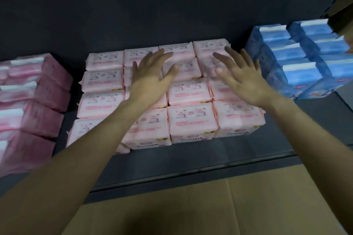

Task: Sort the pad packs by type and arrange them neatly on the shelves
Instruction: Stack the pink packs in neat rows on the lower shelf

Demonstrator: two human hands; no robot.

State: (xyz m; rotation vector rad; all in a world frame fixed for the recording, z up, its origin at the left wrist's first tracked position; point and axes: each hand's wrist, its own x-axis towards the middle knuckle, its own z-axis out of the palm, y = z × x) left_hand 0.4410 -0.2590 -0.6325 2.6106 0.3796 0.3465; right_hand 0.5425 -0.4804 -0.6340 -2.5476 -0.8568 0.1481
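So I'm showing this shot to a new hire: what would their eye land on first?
Probably the two bare hands, left hand and right hand, spread open over the block of pale pink packs in the middle of the dark shelf. Next, the colour groups beside it: darker pink packs stacked on the left and blue packs on the right.
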